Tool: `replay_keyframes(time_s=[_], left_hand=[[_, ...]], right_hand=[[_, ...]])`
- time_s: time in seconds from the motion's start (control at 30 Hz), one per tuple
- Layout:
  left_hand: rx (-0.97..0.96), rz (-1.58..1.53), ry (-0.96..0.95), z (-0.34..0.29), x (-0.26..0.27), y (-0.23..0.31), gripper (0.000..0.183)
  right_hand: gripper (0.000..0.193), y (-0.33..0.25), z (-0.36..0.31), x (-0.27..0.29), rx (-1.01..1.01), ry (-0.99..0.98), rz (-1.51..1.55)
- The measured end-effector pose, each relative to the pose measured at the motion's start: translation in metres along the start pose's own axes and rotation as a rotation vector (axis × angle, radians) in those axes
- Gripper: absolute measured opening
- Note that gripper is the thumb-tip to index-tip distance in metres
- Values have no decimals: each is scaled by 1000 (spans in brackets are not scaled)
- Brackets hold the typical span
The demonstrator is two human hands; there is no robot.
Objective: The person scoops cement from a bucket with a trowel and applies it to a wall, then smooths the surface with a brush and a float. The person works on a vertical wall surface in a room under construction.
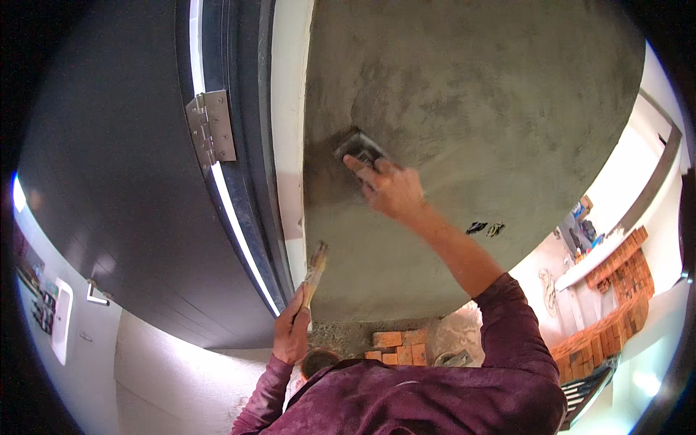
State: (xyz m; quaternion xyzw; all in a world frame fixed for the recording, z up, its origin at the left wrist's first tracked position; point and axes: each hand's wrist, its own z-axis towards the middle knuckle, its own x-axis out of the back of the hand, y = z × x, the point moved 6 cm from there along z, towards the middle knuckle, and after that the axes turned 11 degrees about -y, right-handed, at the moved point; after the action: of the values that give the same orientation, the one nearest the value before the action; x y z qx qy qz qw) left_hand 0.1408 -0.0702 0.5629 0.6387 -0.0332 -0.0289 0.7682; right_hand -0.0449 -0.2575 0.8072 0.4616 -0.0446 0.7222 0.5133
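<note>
My right hand (395, 190) is closed on a small dark rectangular hand float (360, 147), which lies against the grey plastered wall (464, 109). The float and fingers are slightly blurred. Lower and to the left, my left hand (291, 330) grips a brush (314, 272) with a pale yellowish body, held upright with its darker end up. The brush stands close to the plaster's left edge; whether it touches the wall I cannot tell. Around the float the plaster looks darker and streaked. Two small openings with wires (485, 229) show in the wall right of my right forearm.
A dark door (123, 145) with a metal hinge (211, 129) stands at the left, beside a white strip (291, 130). Below are a bucket (319, 360) and several orange bricks (404, 348). More bricks (605, 337) are stacked at the right.
</note>
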Motion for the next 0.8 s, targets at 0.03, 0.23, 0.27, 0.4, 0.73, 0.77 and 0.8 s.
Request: replay_keyframes(time_s=[0.03, 0.23, 0.27, 0.4, 0.73, 0.77, 0.8], left_hand=[[7, 4, 29, -3, 1, 4, 50], [-41, -24, 128, -8, -11, 27, 49], [-83, -7, 148, -8, -13, 31, 49], [-123, 33, 190, -14, -22, 33, 48], [-406, 436, 294, 1, -33, 56, 48], [-401, 477, 284, 6, -35, 61, 48], [-398, 509, 266, 13, -39, 69, 48]], right_hand=[[68, 0, 0, 3, -17, -102, 18], [65, -12, 16, 3, -41, -202, -147], [63, -8, 21, 8, -23, -179, -199], [54, 37, 49, 67, -88, -38, 30], [48, 60, 72, 89, -123, 82, -90], [43, 71, 83, 116, -110, 235, -19], [44, 77, 80, 117, -142, 239, 34]])
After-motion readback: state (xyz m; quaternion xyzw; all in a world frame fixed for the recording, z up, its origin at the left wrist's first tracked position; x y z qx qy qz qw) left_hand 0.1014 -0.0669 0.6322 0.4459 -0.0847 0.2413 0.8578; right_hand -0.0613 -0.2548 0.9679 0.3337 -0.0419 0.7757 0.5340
